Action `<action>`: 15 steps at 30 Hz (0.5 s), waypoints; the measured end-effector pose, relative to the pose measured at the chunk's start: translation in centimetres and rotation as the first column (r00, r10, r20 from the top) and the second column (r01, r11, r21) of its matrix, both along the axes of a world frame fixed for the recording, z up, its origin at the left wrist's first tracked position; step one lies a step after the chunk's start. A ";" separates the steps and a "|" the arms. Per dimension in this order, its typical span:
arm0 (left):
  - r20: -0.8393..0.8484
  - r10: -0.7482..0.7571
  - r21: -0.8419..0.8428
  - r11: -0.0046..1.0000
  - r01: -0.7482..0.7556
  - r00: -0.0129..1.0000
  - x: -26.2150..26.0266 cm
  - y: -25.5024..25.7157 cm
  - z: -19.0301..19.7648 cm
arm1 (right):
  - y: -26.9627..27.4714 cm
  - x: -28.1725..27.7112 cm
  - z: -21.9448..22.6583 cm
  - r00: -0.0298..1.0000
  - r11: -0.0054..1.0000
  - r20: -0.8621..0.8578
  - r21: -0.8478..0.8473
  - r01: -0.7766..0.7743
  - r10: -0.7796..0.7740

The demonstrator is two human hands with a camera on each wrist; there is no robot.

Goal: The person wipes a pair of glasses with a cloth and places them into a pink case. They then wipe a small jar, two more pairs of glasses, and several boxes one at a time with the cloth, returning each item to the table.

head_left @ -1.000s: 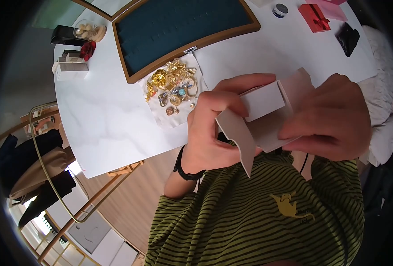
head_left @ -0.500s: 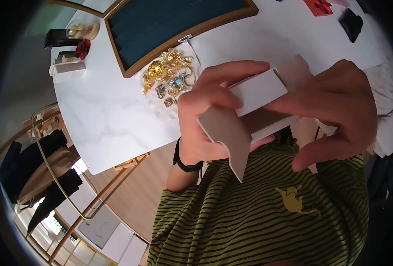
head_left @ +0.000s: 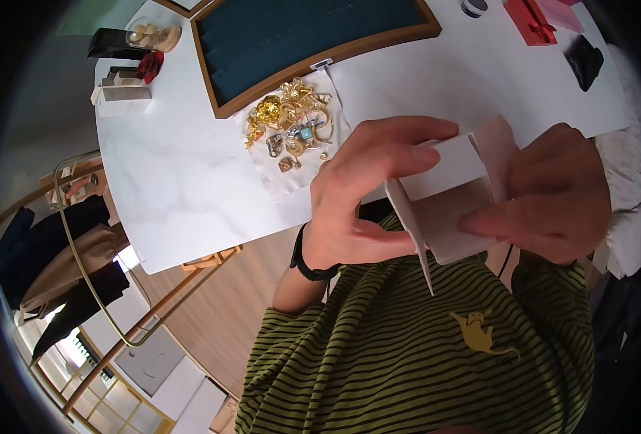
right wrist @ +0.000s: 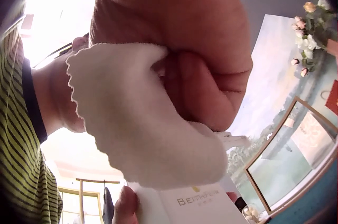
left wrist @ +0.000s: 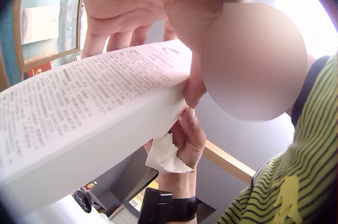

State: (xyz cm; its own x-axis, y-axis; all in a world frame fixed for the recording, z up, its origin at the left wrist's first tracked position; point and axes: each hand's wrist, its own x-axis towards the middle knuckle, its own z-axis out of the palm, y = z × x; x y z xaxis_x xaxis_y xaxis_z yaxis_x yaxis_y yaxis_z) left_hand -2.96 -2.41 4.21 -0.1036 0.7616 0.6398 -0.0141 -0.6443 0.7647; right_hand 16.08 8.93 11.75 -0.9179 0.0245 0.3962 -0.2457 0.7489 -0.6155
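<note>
My left hand (head_left: 353,192) grips a long white carton (head_left: 447,170), its fingers over one side and the thumb on the opposite side. The carton's end is open toward me, a flap (head_left: 407,217) sticking out beside my left thumb. Rows of small print cover one side of the carton (left wrist: 105,89) in the left wrist view. My right hand (head_left: 555,195) is at the opening, a fingertip reaching over the inner wall. A small white cloth (right wrist: 132,118) with a zigzag edge is bunched in its curled fingers and hangs over the carton in the right wrist view.
Gold jewellery (head_left: 291,119) is heaped on a white cloth on the marble-patterned table (head_left: 168,170). Behind it lies a wooden case (head_left: 320,65) with dark lining. Small boxes (head_left: 123,98) stand at left; a red gift box (head_left: 529,22) and black pouch (head_left: 584,64) lie at right.
The carton has tilted, showing more of its inside. My right thumb and finger, spread apart half a second ago, have come back together at the opening. The head view has shifted slightly.
</note>
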 end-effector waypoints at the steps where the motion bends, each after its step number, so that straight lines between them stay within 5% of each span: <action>1: 0.018 -0.014 0.003 1.000 0.014 1.000 0.0 -0.1 -0.1 | 0.2 0.0 0.5 0.999 0.999 0.045 0.032 -0.032 0.030; 9: 0.042 -0.066 0.035 0.997 0.064 0.997 0.0 0.1 -0.7 | 0.6 -0.2 0.5 0.991 0.989 0.052 0.076 -0.126 0.122; 15: -0.002 -0.045 0.012 0.999 0.045 0.999 -0.2 0.1 -0.7 | 0.6 0.1 -0.4 0.991 0.994 -0.107 0.083 -0.075 0.084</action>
State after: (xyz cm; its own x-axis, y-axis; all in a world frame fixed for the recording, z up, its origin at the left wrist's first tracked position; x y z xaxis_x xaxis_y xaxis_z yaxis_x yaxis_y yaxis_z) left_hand -3.12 -2.30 3.50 -0.0678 0.7576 0.6492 -0.0417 -0.6523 0.7568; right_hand 16.14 9.49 11.31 -0.8661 -0.0824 0.4930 -0.3697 0.7693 -0.5210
